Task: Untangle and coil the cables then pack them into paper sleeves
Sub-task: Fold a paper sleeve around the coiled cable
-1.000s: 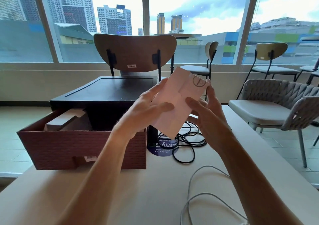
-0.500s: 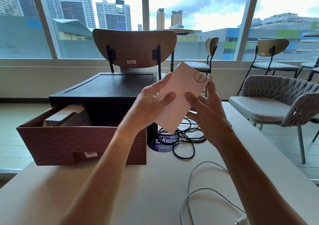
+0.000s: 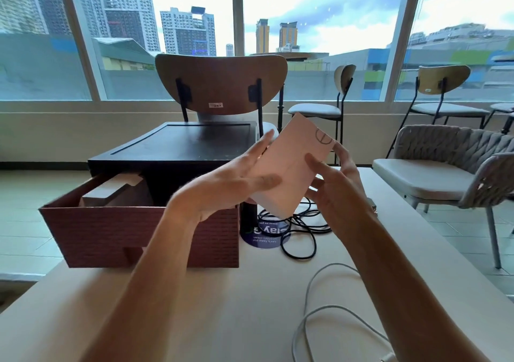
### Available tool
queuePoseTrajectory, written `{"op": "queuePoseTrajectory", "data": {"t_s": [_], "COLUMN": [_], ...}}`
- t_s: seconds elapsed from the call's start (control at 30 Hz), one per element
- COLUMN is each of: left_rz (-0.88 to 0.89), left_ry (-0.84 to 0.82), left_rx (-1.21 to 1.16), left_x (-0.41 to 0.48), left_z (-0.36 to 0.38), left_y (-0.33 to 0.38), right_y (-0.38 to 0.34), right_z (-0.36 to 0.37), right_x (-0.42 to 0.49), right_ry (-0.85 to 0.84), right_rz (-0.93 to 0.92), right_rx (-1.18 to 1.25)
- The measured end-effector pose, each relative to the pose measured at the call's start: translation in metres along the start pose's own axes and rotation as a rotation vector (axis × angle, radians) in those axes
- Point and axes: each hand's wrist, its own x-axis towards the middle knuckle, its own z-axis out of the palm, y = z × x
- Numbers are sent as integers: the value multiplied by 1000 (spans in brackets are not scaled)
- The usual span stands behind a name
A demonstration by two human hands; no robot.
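paper sleeve (image 3: 289, 164) tilted above black cable (image 3: 299, 239) | left hand (image 3: 228, 186), right hand (image 3: 342, 195) pinch opposite edges

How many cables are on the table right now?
2: a black cable tangled behind the paper sleeve, and a white cable looping near the right front edge. Others may be hidden.

A paper sleeve (image 3: 289, 172) is held between the left hand (image 3: 230, 186) and right hand (image 3: 339, 192) above the table (image 3: 208, 320). An open box (image 3: 139, 236) stands at left, a tangled cable (image 3: 299, 239) just right of it, a loose cable (image 3: 314, 314) nearer, a chair (image 3: 221, 83) behind.
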Motion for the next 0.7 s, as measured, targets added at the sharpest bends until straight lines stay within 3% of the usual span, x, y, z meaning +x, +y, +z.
{"op": "queuePoseTrajectory", "data": {"t_s": [0.1,0.27,0.43,0.7], "left_rz": [-42,-231,-320,-486], "left_ry": [108,350,560,542], "left_rx": [-65,-268,-253,-172], "left_x": [-10,-37,-78,-81], "left_z": [-4,-28,-67,-84], "left_y": [11,16,4,-9], "right_y": [0,13,32,47], "right_z": [6,22,47,75], "right_x": [-4,-15,-33,-44], "right_ry": [-12,-242,-330,-321], "right_rz": [54,41,6,82], "right_rx": [3,-194,-379,-389]}}
